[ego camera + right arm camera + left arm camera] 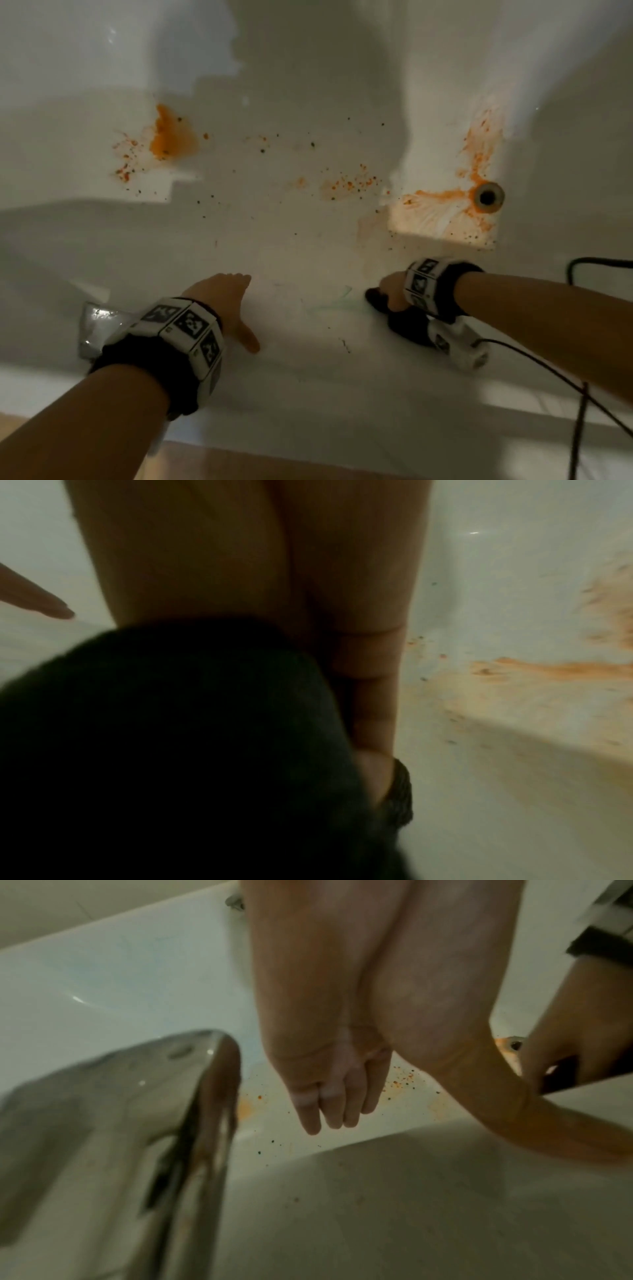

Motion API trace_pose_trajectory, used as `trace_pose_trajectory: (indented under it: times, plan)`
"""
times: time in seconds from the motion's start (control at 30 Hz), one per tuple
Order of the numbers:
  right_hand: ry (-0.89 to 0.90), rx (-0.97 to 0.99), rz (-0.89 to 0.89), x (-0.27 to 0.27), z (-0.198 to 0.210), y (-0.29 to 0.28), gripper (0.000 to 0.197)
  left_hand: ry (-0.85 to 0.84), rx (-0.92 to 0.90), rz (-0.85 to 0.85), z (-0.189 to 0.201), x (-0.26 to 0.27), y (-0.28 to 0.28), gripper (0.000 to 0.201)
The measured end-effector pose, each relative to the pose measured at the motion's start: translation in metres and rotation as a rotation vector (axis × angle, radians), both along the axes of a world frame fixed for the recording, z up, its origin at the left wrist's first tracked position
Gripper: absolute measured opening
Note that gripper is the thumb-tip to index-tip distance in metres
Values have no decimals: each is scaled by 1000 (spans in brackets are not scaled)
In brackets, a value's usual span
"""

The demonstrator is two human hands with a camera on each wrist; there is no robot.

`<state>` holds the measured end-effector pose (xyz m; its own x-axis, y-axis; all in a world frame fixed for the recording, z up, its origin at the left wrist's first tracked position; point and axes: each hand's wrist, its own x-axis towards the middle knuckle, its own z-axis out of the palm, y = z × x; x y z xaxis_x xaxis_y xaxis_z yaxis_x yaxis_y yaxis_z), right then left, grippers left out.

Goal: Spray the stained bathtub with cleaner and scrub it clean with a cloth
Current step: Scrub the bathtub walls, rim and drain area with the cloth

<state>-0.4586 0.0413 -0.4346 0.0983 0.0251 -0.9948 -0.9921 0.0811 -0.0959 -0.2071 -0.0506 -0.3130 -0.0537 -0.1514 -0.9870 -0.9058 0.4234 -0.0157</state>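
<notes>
The white bathtub [308, 240] carries orange stains: a blotch [171, 137] at the left, specks in the middle, and streaks [442, 212] beside the drain [488, 198]. My left hand [236, 308] lies flat on the tub's near wall with straight fingers [335, 1096] and the thumb spread, holding nothing. My right hand [394, 291] grips a dark cloth [404, 323] and presses it against the near wall, below the drain. In the right wrist view the cloth [171, 737] bulges dark under the fingers [373, 696]. No spray bottle shows.
A chrome faucet [99, 325] sits on the tub's near rim just left of my left wrist, large in the left wrist view [137, 1110]. Dark cables [582, 394] trail from my right wrist over the rim. A strip of wooden floor [274, 462] shows below.
</notes>
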Motion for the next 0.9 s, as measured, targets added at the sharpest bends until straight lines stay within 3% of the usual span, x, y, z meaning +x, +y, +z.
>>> trace_pose_trajectory:
  times: [0.1, 0.2, 0.3, 0.33, 0.43, 0.47, 0.57, 0.67, 0.73, 0.8, 0.9]
  plan:
    - [-127, -31, -102, 49, -3, -31, 41, 13, -7, 39, -3, 6, 1, 117]
    - [-278, -41, -321, 80, 9, -56, 40, 7, -10, 68, -3, 8, 1, 117]
    - [-292, -49, -466, 60, 14, -63, 40, 0, -15, 52, -1, 7, 1, 116]
    - [-255, -104, -440, 45, 16, -61, 40, 0, -18, 40, 0, 6, 1, 116]
    - [-27, -215, -235, -17, 8, -39, 85, 0, -11, 6, 2, 1, 1, 115]
    - [40, -210, -155, -38, 8, -30, 91, -1, -10, 1, 2, 0, 0, 116]
    - [191, -149, -16, -92, 24, 13, 83, -5, -2, -23, 1, -3, 0, 116]
    - [255, -32, 210, -118, 34, 56, 44, -4, -13, -63, 1, -6, -1, 117]
    - [225, 145, 222, -116, 33, 76, 27, -2, -8, -69, 1, -6, 0, 117]
    - [241, 111, 157, -112, 28, 84, 33, -7, -5, -58, 0, -5, 0, 117]
    - [243, -140, 55, -102, 18, 82, 45, -10, -19, -38, -1, -3, -1, 119]
